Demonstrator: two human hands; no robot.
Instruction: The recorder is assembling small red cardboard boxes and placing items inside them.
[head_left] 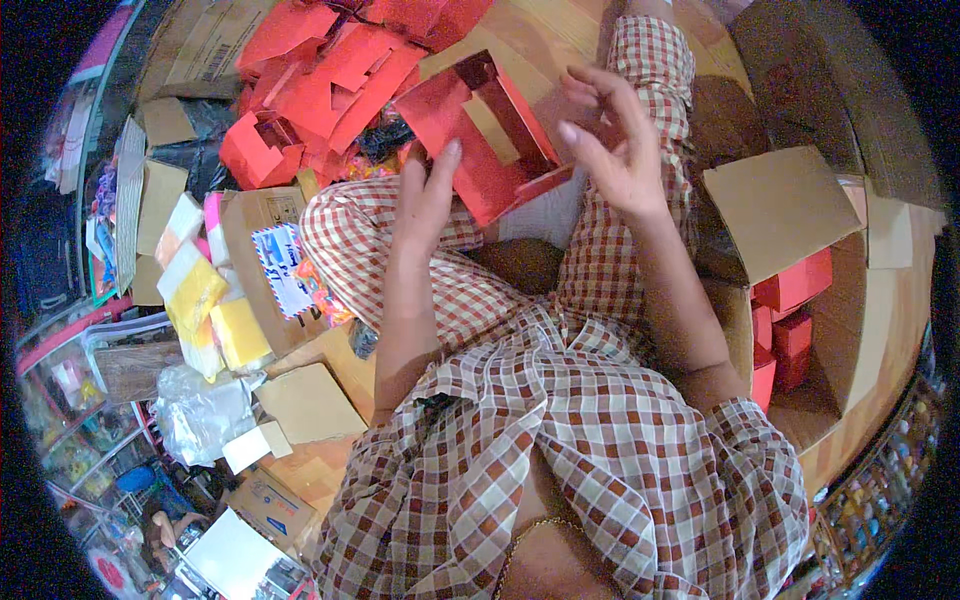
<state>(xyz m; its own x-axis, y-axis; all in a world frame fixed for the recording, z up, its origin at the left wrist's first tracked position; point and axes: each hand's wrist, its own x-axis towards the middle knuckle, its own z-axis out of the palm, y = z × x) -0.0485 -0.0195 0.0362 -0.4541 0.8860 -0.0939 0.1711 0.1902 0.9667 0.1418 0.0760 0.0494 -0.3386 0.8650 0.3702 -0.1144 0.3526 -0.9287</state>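
Observation:
A red cardboard box with an open side and a cut-out is held tilted above my lap. My left hand grips its lower left edge, thumb in front and the other fingers hidden behind it. Beside the box's right edge is my right hand, fingers spread and holding nothing. Beyond my left knee lies a heap of red cardboard pieces, flat or partly folded. Among them is a partly formed red box.
On my right an open brown carton contains several red boxes. To the left are yellow and white packets, a brown carton with a label, clear plastic wrap and a cardboard piece. My checked trouser legs frame the work area.

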